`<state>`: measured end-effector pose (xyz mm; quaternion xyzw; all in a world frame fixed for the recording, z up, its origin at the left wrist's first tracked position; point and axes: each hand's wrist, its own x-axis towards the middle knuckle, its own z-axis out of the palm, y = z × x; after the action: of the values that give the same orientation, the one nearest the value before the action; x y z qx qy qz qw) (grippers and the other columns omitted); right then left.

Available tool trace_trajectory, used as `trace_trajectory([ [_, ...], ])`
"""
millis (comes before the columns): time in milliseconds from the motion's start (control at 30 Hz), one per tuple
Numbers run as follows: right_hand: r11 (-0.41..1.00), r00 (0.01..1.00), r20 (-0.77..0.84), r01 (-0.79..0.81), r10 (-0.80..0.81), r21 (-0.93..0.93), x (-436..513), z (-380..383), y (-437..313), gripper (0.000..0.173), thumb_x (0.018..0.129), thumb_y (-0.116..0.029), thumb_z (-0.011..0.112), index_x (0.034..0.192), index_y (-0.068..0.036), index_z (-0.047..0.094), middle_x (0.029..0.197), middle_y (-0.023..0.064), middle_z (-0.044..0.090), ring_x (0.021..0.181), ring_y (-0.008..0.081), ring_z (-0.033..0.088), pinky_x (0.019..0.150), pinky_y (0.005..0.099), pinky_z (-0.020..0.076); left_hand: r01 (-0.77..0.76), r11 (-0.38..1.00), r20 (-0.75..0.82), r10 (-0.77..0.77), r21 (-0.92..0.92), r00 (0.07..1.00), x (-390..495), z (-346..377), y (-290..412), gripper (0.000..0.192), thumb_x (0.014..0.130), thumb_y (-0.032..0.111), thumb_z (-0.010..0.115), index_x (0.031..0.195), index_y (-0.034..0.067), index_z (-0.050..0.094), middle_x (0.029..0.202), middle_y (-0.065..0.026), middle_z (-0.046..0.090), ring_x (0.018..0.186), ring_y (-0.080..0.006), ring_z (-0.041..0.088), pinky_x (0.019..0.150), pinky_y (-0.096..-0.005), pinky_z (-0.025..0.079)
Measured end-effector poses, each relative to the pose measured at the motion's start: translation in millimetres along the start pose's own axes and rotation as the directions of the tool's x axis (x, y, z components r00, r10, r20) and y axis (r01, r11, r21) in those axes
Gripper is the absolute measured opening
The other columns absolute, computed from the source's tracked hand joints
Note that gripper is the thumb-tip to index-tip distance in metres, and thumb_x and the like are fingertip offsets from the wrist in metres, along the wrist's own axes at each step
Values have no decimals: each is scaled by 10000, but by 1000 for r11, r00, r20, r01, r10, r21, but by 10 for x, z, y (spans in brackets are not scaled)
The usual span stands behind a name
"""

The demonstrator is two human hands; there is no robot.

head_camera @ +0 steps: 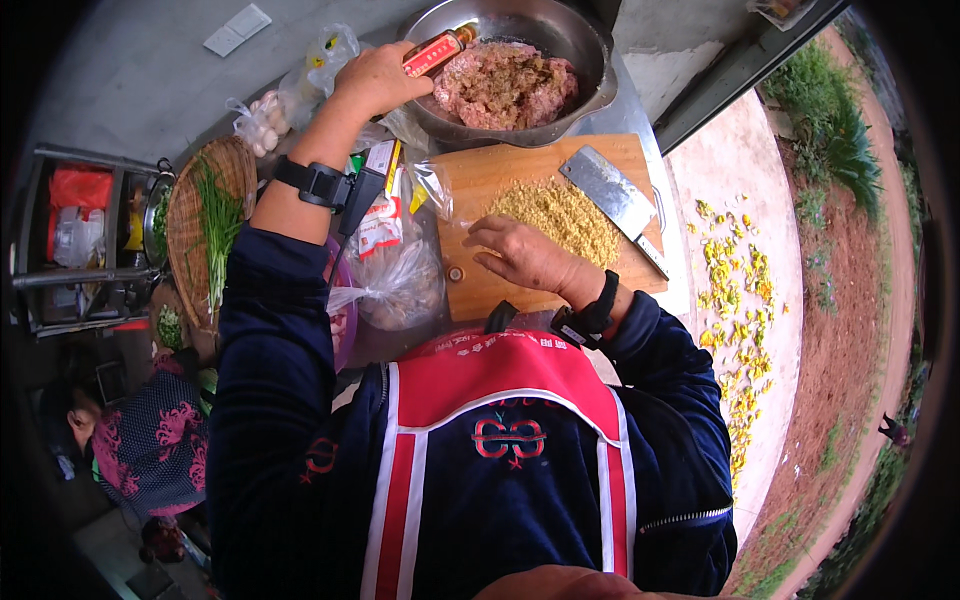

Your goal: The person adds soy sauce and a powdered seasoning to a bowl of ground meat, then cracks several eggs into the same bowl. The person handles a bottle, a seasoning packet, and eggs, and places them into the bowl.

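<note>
My left hand (379, 79) grips a small bottle with a red label (433, 54), tilted with its neck over the rim of a large metal basin (596, 105). Minced meat (510, 86) fills the basin's middle, with brownish seasoning on top. My right hand (517, 251), fingers bent and slightly apart, is over the wooden cutting board (480, 296); I see nothing held in it. Just beyond it lies a heap of finely chopped yellowish food (559, 214). A cleaver (611, 191) rests flat at the board's right side, its dark handle towards me.
Seasoning packets (382, 221) and a knotted plastic bag (401, 289) crowd the board's left. Further left are bagged eggs (264, 124) and a wicker tray (187, 225) with green stalks (215, 232). A person in a patterned top (154, 442) is at lower left. Yellow petals (739, 300) lie on the concrete outside.
</note>
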<state>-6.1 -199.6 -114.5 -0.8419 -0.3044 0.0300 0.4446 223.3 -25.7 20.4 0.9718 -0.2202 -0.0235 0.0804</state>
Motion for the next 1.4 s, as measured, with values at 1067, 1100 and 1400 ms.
trace_trajectory([
  [1067, 993, 995, -19, 101, -100, 60, 135, 129, -31, 204, 873, -146, 641, 1034, -26, 676, 977, 175, 634, 938, 377, 625, 833, 440, 522, -62, 987, -8, 61, -149, 998, -111, -52, 159, 527, 704, 458, 685, 1129, 147, 688, 1016, -166, 724, 994, -366, 676, 856, -459, 534],
  [1100, 993, 995, -8, 102, -101, 59, 142, 143, -34, 205, 872, -149, 643, 1034, -27, 673, 971, 175, 633, 943, 376, 624, 835, 442, 520, -38, 986, -30, 34, -160, 999, -97, -30, 174, 525, 703, 459, 685, 1125, 146, 688, 1012, -165, 724, 993, -366, 676, 855, -457, 533],
  [1400, 996, 993, 80, 86, -88, 20, 146, 263, 26, 213, 915, -167, 643, 1100, -64, 669, 1039, 152, 641, 980, 361, 626, 859, 421, 520, 55, 996, 10, -55, -76, 998, -185, 32, -62, 575, 702, 427, 698, 1216, 172, 659, 1040, -161, 721, 987, -357, 681, 862, -430, 529],
])
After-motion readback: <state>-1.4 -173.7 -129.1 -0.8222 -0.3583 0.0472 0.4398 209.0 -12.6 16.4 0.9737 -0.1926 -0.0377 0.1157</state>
